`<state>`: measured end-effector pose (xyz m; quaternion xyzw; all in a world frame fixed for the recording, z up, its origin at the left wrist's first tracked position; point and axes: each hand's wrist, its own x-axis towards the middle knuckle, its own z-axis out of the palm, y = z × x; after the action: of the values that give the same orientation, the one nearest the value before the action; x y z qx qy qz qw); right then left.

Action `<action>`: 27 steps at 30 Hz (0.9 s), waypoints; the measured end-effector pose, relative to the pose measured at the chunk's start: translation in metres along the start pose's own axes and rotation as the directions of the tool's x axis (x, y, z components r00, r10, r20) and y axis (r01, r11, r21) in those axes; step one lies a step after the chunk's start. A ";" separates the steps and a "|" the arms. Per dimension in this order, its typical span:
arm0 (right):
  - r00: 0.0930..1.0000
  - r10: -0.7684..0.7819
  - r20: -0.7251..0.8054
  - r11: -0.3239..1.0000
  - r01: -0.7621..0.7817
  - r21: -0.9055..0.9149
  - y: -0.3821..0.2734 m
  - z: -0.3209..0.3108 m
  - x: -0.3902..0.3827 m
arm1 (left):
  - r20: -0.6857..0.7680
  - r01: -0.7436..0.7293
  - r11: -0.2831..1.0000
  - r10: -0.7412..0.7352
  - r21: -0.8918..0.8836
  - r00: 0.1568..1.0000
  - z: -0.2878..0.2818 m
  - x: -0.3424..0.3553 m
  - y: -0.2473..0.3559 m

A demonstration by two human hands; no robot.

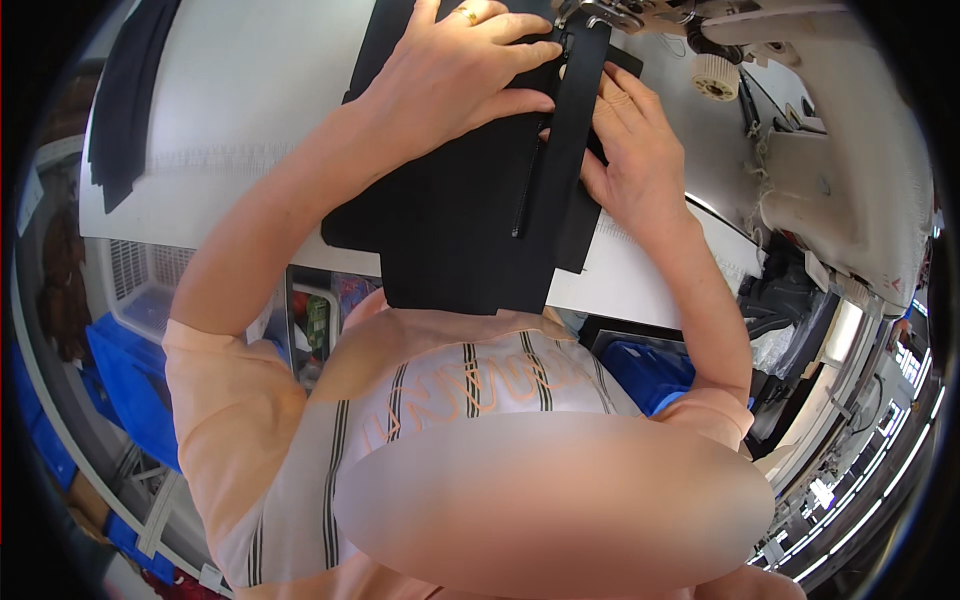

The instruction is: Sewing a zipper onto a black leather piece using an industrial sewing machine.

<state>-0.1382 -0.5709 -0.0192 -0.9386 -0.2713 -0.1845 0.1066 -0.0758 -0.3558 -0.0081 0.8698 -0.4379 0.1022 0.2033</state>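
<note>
The black cloth panel [440,210] could be pulled askew from here, I judge, because its near end hangs past the front edge of the bench [240,90] and any snag or tug by the wearer's body there would drag on the part by the machine. The long black strip [566,140] over its right side could also wander off line if the two hands press unevenly, and a pucker might form if one layer slides faster than the other. The left fingers reach close to the metal foot parts [600,14] of the sewing machine [850,180], so a fingertip could be caught should the machine run with the hand so near. As for where things lie, the panel is on the bench beneath the left hand [460,70], whose fingers are spread, their tips and the thumb pointing right, just beside the strip's left edge. A narrow slit-like line [522,190] runs down the panel below that thumb. The right hand [640,150] is at the strip's right edge, its fingers side by side and extended toward the machine, the thumb lower down against the dark cloth; a fingertip shows left of the strip, but whether it belongs to this hand, and whether anything is pinched underneath, I cannot tell.
</note>
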 end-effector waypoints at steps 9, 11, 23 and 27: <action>0.999 -0.008 -0.046 1.000 0.007 -0.022 0.001 0.003 -0.001 | -0.067 -0.053 0.998 0.056 0.044 0.996 0.006 -0.002 -0.004; 1.000 -0.001 -0.030 1.000 0.000 -0.022 0.001 0.002 0.000 | -0.059 -0.040 0.999 0.042 0.030 0.997 0.006 -0.002 -0.003; 1.000 0.023 -0.002 1.000 -0.023 0.015 0.000 0.000 -0.001 | -0.055 -0.012 1.000 0.013 0.019 0.998 0.002 -0.001 0.000; 1.000 0.020 -0.011 1.000 -0.019 0.021 0.001 0.001 -0.002 | -0.054 -0.006 1.000 0.006 -0.001 0.999 0.002 -0.001 0.000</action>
<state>-0.1389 -0.5723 -0.0213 -0.9390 -0.2634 -0.1858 0.1195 -0.0760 -0.3558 -0.0105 0.8653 -0.4349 0.1258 0.2153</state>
